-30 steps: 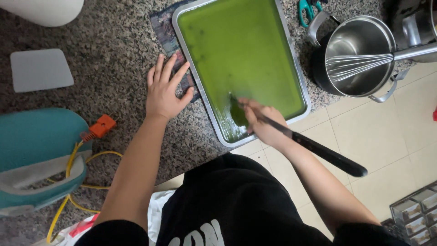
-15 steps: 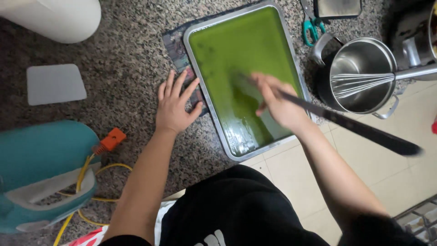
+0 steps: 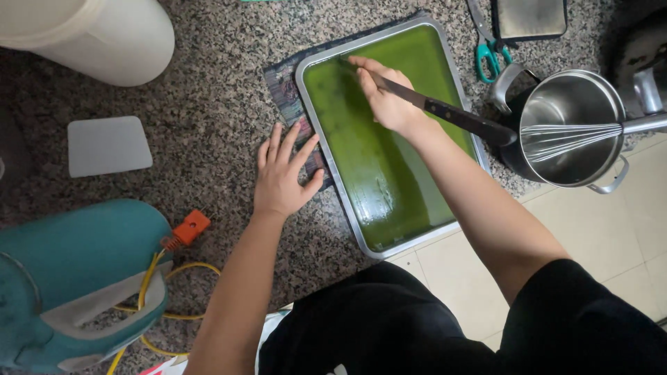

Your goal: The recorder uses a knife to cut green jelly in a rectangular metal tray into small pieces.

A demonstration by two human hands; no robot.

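Right hand grips a long knife, blade tip down in the green sheet filling the metal tray, near its far end. Left hand lies flat and open, fingers spread, on the dark cloth just beside the tray's left rim. I see a steel pot at right holding a whisk; scissors behind it.

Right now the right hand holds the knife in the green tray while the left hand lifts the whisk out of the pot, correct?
Not quite. The left hand is not on the whisk; it lies flat on the counter beside the tray. The whisk rests untouched in the pot. The right hand does hold the knife in the green tray, as the head view shows.
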